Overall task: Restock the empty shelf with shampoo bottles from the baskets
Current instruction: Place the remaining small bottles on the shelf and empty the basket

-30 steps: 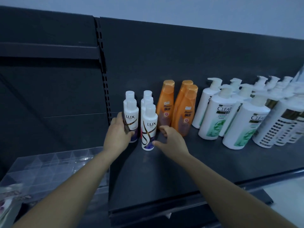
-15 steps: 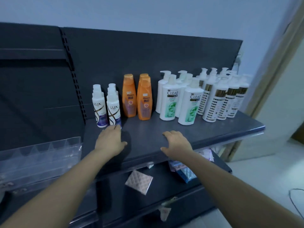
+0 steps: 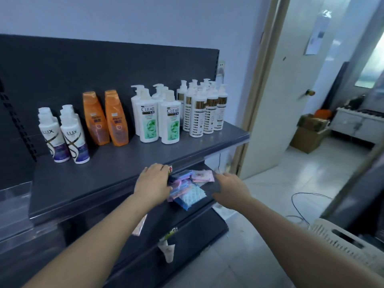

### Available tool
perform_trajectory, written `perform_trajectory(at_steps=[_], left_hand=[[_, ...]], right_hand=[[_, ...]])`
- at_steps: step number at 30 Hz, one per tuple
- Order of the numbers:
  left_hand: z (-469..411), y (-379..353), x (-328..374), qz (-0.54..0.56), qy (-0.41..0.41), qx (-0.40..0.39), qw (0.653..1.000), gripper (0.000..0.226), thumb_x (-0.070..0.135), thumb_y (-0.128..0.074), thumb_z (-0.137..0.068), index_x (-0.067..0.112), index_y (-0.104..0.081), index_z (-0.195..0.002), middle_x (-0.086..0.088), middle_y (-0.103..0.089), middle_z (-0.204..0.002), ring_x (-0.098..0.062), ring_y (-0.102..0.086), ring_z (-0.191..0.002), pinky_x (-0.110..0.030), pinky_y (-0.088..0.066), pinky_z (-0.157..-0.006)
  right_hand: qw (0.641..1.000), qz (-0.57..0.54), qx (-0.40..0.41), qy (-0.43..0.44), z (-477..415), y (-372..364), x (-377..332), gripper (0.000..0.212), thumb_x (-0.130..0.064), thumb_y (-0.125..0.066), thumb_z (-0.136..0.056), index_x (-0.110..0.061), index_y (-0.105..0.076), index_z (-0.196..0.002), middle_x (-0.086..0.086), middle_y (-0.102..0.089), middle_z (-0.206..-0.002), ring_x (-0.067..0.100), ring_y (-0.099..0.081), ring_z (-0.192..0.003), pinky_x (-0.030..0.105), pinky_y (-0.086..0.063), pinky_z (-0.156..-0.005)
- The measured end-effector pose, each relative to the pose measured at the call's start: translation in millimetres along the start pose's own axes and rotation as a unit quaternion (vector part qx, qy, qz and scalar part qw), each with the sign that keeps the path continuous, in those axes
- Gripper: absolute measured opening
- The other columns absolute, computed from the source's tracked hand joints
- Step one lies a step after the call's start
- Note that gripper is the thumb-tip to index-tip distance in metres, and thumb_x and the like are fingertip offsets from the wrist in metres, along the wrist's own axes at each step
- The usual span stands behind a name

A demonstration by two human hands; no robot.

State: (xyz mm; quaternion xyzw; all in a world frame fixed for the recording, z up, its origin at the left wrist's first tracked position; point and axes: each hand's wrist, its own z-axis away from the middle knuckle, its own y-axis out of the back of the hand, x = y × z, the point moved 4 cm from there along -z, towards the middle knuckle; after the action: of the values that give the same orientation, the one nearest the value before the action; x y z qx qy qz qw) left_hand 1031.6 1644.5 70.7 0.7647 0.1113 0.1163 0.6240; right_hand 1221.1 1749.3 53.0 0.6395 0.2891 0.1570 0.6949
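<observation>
On the dark shelf (image 3: 116,179) stand white Lux bottles (image 3: 73,140) at the left, two orange bottles (image 3: 106,119), white Clear pump bottles (image 3: 159,121) and white-and-gold pump bottles (image 3: 202,111) at the right. My left hand (image 3: 152,179) hovers at the shelf's front edge, fingers relaxed, holding nothing. To its right, my right hand (image 3: 230,189) is off the shelf in the air, also empty with loose fingers. A beige basket (image 3: 340,240) shows at the lower right, partly hidden by my right arm.
Below the shelf, a lower shelf holds pink and blue packets (image 3: 187,188). A clear plastic divider tray (image 3: 12,196) sits at the far left. An open door (image 3: 276,90) leads to a room with a cardboard box (image 3: 307,138). A cable (image 3: 301,206) lies on the tiled floor.
Both hands have drawn back from the Lux bottles to the shelf's front edge and moved right. The view has pulled away and turned right, bringing the doorway and basket into sight.
</observation>
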Motion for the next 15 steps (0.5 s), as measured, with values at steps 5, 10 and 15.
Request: perform_trajectory(at_steps=[5, 10, 15], left_hand=[[-21, -11, 63, 0.007, -0.094, -0.006, 0.996, 0.051, 0.039, -0.058, -0.09, 0.013, -0.044, -0.131, -0.005, -0.05, -0.133, -0.023, -0.042, -0.128, -0.034, -0.032, -0.106], [-35, -25, 130, 0.028, -0.186, -0.01, 0.982, 0.05, 0.04, -0.063, -0.086, 0.013, -0.05, -0.127, -0.005, -0.053, -0.129, -0.024, -0.046, -0.123, -0.033, -0.035, -0.101], [-29, -32, 202, 0.025, -0.282, -0.012, 0.959, 0.037, 0.039, -0.059, -0.09, 0.013, -0.051, -0.116, -0.005, -0.055, -0.123, -0.024, -0.049, -0.115, -0.033, -0.035, -0.094]], right_hand=[[0.996, -0.006, 0.011, -0.093, 34, 11, 54, 0.05, -0.035, -0.059, -0.09, -0.016, -0.047, -0.135, 0.009, -0.053, -0.132, 0.031, -0.047, -0.125, 0.039, -0.044, -0.098], [0.982, 0.002, 0.016, -0.188, 73, 18, 102, 0.06, -0.037, -0.059, -0.091, -0.016, -0.039, -0.144, 0.008, -0.047, -0.141, 0.029, -0.04, -0.133, 0.038, -0.04, -0.103], [0.96, 0.002, 0.022, -0.279, 125, 20, 145, 0.06, -0.036, -0.061, -0.091, -0.017, -0.041, -0.143, 0.007, -0.047, -0.141, 0.028, -0.04, -0.133, 0.038, -0.04, -0.104]])
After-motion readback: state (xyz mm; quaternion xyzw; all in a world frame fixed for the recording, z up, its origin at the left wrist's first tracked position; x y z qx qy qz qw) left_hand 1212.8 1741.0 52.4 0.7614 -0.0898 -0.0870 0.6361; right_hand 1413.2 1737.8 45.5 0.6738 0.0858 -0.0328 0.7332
